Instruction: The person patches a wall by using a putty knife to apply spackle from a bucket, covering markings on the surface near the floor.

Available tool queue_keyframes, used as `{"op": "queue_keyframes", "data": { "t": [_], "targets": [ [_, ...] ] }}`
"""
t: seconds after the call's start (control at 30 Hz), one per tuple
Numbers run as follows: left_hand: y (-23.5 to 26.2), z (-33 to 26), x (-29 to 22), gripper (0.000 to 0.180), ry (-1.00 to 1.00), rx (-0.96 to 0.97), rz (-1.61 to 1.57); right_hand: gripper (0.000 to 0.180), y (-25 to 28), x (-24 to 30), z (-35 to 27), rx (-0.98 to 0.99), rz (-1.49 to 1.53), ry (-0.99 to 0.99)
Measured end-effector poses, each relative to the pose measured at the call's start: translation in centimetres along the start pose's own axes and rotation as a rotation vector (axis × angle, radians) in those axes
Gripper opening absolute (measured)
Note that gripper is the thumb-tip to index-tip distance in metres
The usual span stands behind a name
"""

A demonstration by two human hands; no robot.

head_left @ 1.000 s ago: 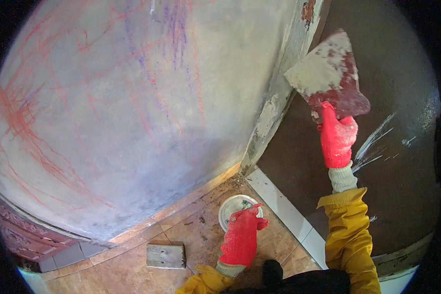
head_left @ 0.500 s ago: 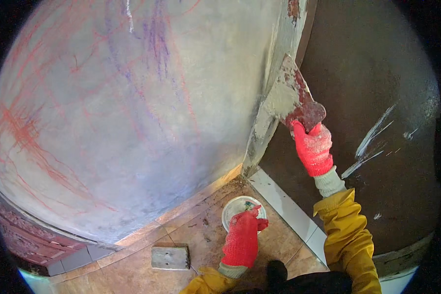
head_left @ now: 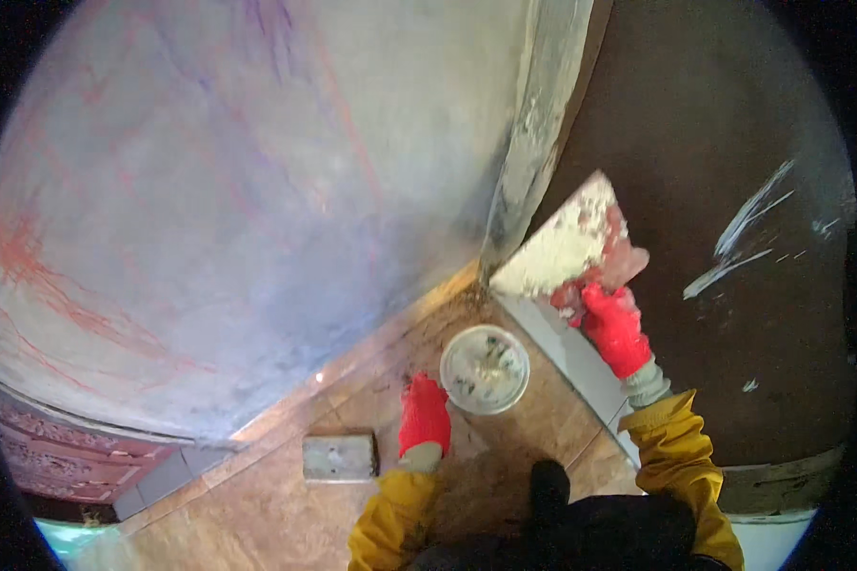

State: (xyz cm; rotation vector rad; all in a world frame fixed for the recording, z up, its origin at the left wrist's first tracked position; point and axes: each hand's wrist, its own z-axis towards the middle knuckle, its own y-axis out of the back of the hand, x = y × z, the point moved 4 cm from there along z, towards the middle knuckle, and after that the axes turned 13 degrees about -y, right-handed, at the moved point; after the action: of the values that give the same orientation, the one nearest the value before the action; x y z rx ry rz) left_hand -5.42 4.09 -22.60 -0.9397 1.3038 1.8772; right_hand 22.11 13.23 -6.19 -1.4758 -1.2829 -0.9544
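Since half a second ago the right hand has dropped from the upper part of the wall corner to near floor level, and the left hand has come off the rim of the small tub, now sitting just left of it and apart.

Right hand, red glove, yellow sleeve: fist closed tight around the handle of a wide putty knife. Blade angled up-left, face caked with pale filler and red stains, its lower-left corner touching or nearly touching the foot of the corner edge where plaster is chipped.

Left hand, red glove: fingers loosely curled, holding nothing, hanging over the tiled floor; can't tell if it touches the floor.

Tub: round, white, open, filler remnants inside, standing on the tiles between the two hands, below the blade.

Further out: a small grey rectangular block lies on the floor left of the left hand. Big pale wall with red and purple scribbles fills the left. Dark brown panel on the right, with white smears. White skirting strip along its base.
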Motion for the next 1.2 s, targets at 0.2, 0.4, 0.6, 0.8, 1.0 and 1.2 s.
{"op": "queue_keyframes", "data": {
  "t": [0.2, 0.4, 0.6, 0.8, 1.0, 1.2],
  "targets": [
    [-1.8, -1.5, 4.7, 0.032, 0.210, 0.312, 0.123, 0.028, 4.5, -17.6, -0.7, 0.014, -0.201, -0.292],
    [-4.0, 2.8, 2.6, 0.031, -0.013, 0.673, 0.573, 0.025, 2.0, -19.5, -0.2, 0.164, 0.070, -0.295],
    [-5.7, 3.0, 5.9, 0.029, 0.186, 0.422, 0.356, 0.025, 1.7, -19.5, 0.1, 0.171, 0.082, -0.359],
    [-3.6, 2.3, 1.3, 0.039, 0.121, 0.406, 0.184, 0.025, 1.6, -18.8, -0.9, 0.144, 0.224, -0.290],
    [0.0, -0.2, 1.6, 0.042, 0.198, 0.188, 0.104, 0.024, 0.3, -8.6, -2.5, -0.108, 0.021, -0.146],
    [3.1, -1.1, 1.3, 0.040, 0.284, 0.137, -0.020, 0.020, -1.5, 0.3, -0.4, -0.384, -0.191, 0.287]
  ]
}}
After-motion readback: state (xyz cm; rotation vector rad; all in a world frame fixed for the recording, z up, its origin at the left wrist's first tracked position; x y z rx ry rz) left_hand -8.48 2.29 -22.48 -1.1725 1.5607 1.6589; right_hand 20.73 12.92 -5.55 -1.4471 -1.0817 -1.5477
